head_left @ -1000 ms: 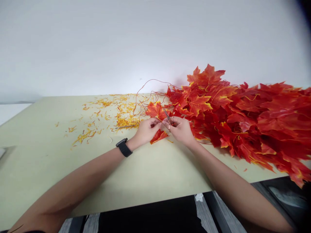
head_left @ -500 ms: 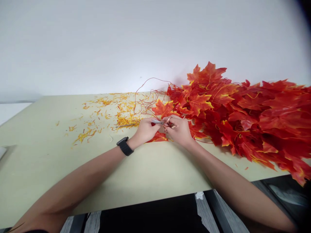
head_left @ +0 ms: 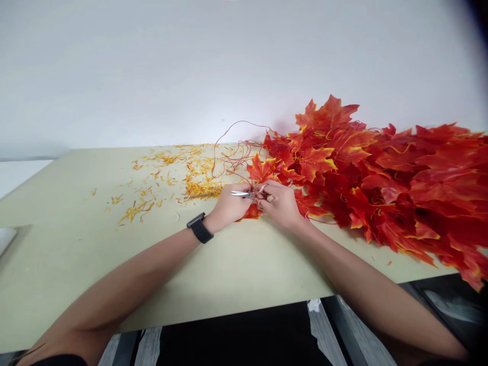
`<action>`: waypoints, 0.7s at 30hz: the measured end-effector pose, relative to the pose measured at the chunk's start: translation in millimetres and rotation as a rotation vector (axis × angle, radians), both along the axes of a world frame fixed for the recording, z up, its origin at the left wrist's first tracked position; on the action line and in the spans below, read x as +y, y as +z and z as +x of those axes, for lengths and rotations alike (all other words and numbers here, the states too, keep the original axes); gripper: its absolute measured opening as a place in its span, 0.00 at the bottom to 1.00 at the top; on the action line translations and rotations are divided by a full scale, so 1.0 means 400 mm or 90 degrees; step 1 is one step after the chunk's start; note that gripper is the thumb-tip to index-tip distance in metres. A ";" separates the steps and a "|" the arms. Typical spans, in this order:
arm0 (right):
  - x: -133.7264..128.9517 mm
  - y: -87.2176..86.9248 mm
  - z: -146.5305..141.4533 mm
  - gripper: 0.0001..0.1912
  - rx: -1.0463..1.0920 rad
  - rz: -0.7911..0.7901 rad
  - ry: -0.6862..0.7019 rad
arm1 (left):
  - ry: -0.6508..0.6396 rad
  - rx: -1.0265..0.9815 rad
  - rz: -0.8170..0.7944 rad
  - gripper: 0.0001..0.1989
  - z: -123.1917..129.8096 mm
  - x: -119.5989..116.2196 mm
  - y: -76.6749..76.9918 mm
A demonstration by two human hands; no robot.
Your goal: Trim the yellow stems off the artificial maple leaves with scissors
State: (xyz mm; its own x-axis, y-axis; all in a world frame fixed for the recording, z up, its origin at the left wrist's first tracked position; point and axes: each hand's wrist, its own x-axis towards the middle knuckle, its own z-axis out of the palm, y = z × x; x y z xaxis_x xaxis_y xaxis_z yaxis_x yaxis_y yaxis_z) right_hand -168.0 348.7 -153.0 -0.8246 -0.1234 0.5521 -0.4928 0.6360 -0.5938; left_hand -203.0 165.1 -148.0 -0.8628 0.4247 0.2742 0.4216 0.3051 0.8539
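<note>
Black watch band (head_left: 200, 227) is circling left wrist. Left hand (head_left: 230, 205) is meeting right hand (head_left: 282, 204) over red leaf (head_left: 251, 212); contents of left grip hidden, cannot tell. Right grip is holding scissors (head_left: 246, 194) by handles, blades slightly parted, pointing left. Step in hand: apparently close scissor work, calling for blades clear of left fingers. Beyond, yellow-orange scraps (head_left: 206, 188) are lying on surface (head_left: 95, 254); red cord (head_left: 216, 145) is looping beside leaf pile (head_left: 381, 173) at right. Pale wall (head_left: 190, 66) is standing behind.
</note>
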 end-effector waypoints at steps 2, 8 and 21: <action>0.002 0.006 -0.001 0.05 -0.006 -0.018 -0.005 | 0.012 0.007 -0.017 0.08 -0.006 -0.001 0.007; 0.024 0.013 -0.015 0.15 -0.129 -0.112 -0.057 | 0.005 0.004 -0.013 0.11 -0.013 -0.001 0.020; 0.044 0.011 -0.027 0.19 -0.198 -0.185 -0.012 | 0.012 -0.026 0.057 0.04 -0.002 0.013 -0.014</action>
